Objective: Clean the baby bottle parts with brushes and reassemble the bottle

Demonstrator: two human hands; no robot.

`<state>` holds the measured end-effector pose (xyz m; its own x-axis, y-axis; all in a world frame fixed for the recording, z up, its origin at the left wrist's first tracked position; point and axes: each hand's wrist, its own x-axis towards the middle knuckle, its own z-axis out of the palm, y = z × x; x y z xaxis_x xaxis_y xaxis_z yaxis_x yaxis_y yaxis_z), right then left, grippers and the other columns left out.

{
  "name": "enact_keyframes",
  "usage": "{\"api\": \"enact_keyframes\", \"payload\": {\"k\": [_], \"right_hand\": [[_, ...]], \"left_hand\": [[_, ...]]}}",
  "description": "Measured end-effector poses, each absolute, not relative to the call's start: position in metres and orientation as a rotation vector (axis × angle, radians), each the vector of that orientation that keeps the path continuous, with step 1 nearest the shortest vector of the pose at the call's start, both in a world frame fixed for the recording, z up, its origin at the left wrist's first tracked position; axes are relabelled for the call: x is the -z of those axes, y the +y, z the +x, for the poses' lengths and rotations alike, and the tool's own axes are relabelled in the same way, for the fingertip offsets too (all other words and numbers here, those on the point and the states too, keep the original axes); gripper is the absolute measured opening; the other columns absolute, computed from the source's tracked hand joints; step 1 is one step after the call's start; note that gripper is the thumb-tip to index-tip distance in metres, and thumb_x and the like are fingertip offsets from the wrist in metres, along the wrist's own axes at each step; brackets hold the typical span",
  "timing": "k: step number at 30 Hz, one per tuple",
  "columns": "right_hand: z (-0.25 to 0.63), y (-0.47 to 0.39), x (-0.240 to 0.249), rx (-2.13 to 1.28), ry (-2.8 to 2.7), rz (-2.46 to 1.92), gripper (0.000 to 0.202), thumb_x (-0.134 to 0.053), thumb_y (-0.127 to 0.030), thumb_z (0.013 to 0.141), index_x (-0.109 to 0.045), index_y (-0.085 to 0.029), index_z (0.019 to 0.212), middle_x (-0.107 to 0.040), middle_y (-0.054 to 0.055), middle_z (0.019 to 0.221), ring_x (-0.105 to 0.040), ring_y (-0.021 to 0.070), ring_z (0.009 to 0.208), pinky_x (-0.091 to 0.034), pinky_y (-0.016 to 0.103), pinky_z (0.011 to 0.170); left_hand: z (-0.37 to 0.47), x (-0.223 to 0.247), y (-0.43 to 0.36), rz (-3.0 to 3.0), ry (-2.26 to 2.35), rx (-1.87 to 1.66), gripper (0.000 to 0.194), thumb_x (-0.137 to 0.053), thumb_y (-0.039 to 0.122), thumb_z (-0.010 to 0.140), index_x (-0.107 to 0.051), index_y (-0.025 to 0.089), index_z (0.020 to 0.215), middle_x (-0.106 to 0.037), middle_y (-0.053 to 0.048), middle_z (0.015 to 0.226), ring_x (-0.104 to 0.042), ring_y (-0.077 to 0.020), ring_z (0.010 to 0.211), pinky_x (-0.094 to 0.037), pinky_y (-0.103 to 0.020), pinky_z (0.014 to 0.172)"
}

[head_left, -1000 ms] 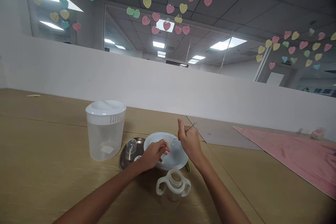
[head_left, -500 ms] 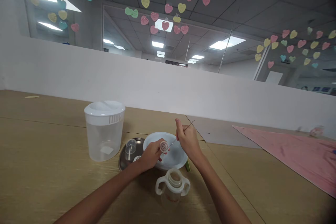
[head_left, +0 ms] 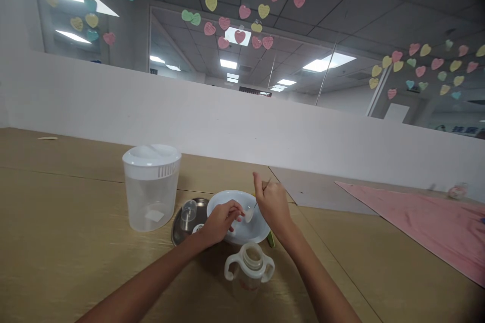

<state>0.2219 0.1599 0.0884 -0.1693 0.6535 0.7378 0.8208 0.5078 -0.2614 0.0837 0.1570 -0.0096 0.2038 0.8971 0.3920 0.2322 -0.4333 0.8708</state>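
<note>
Over the white bowl (head_left: pixel 231 197), my left hand (head_left: pixel 223 222) pinches a small translucent bottle nipple (head_left: pixel 248 215), which now faces to the right. My right hand (head_left: pixel 273 204), thumb raised, is closed round a thin rod (head_left: pixel 269 182). The rod's lower end reaches the nipple; whether it is inside, I cannot tell. Below the bowl stands an uncapped baby bottle (head_left: pixel 252 257) with two white handles. Left of the bowl, a metal tray (head_left: pixel 178 232) carries a clear cap (head_left: pixel 188 212) and a white ring, partly hidden by my left wrist.
A clear plastic tub with a white lid (head_left: pixel 151 186) stands to the left. A green object (head_left: pixel 271 238) pokes out beside the bowl. At the right lies a pink cloth (head_left: pixel 420 222), with a small jar (head_left: pixel 458 191) behind it. A white wall (head_left: pixel 212 116) rises behind the table.
My left hand has turned the nipple from facing me to facing right. The rod in my right hand has tilted more upright, and less of it shows above the hand.
</note>
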Motion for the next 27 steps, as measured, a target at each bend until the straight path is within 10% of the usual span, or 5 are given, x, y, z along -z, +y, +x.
{"api": "enact_keyframes", "payload": {"k": [27], "right_hand": [[0.2219, 0.1629, -0.0882, -0.126, -1.879, -1.241, 0.059, -0.033, -0.047, 0.089, -0.034, -0.020, 0.036, -0.040, 0.001, 0.035, -0.037, 0.0101, 0.037, -0.028, 0.025, 0.049]], "left_hand": [[0.0837, 0.0091, 0.1566, 1.762, 1.055, -1.211, 0.025, -0.043, 0.037, 0.080, -0.053, 0.015, 0.086, -0.062, -0.006, 0.080, -0.059, -0.0166, 0.073, -0.047, -0.019, 0.045]]}}
